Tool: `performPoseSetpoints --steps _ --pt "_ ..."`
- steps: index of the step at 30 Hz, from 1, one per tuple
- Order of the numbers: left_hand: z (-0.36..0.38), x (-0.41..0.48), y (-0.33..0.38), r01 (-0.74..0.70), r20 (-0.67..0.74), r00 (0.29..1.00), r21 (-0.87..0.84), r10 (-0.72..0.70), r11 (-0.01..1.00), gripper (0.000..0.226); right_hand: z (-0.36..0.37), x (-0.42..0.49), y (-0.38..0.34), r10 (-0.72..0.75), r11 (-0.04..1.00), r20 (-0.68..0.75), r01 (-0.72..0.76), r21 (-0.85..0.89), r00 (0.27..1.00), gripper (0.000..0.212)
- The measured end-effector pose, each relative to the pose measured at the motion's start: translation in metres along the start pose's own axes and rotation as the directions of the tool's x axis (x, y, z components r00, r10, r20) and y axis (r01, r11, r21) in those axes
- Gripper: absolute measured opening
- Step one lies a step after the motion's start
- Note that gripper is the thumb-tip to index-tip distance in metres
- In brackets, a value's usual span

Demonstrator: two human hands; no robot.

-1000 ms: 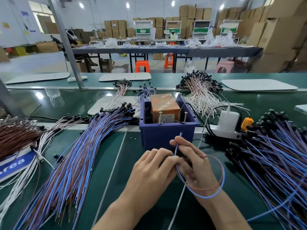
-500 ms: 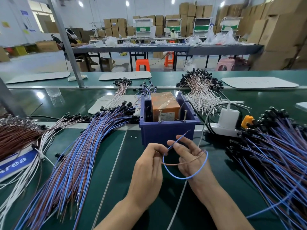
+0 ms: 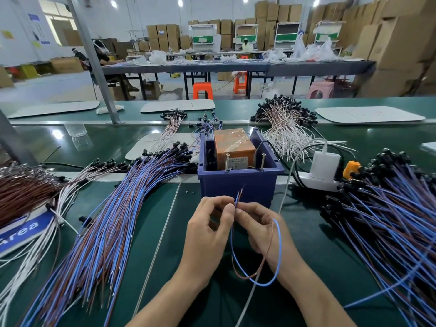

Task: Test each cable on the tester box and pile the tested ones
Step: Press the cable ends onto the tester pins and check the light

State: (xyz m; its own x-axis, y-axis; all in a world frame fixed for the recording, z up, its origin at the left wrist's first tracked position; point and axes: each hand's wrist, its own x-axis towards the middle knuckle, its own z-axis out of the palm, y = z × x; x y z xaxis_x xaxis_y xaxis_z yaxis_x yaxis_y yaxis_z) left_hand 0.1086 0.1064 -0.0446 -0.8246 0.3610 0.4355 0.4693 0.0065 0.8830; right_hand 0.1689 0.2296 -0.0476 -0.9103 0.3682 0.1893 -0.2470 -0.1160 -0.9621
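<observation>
The fingers [image 3: 227, 210] of both hands pinch the cable [image 3: 279, 244] just below its two bare ends, left hand [image 3: 207, 232] and right hand [image 3: 262, 230] touching side by side; the ends point up and away, toward the tester box [image 3: 236, 185] just beyond; its two screws [image 3: 227, 161] stand on the near rim, about as near to either hand; the rest of the cable loops back across the right wrist above the table [image 3: 165, 256].

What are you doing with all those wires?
A person's left grip and right grip pinch one blue-and-brown cable near its bare ends, just in front of the purple tester box. The ends are not touching the box's two screws. A left pile and a right pile of similar cables lie on either side.
</observation>
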Motion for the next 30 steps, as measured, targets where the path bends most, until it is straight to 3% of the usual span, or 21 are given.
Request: performPoseSetpoints --steps 10,22,24,30 --pt "-0.001 0.002 0.000 0.007 0.011 1.000 -0.014 -0.007 1.000 0.018 0.002 0.002 -0.001 0.040 0.999 0.007 -0.040 -0.002 0.999 0.018" --pt "0.000 0.003 -0.006 0.056 -0.031 0.998 -0.109 -0.060 0.992 0.012 0.003 0.000 0.000 0.023 0.996 -0.022 -0.025 -0.082 0.999 0.012" --pt "0.000 0.004 -0.007 0.064 -0.072 0.994 -0.177 -0.078 0.982 0.010 0.004 0.000 0.003 0.009 0.998 -0.067 -0.013 -0.060 0.998 0.010" --pt "-0.006 0.009 -0.015 -0.023 -0.190 0.982 -0.043 0.014 0.999 0.012 -0.001 0.004 0.009 -0.197 0.969 -0.354 0.127 -0.211 0.914 0.007"
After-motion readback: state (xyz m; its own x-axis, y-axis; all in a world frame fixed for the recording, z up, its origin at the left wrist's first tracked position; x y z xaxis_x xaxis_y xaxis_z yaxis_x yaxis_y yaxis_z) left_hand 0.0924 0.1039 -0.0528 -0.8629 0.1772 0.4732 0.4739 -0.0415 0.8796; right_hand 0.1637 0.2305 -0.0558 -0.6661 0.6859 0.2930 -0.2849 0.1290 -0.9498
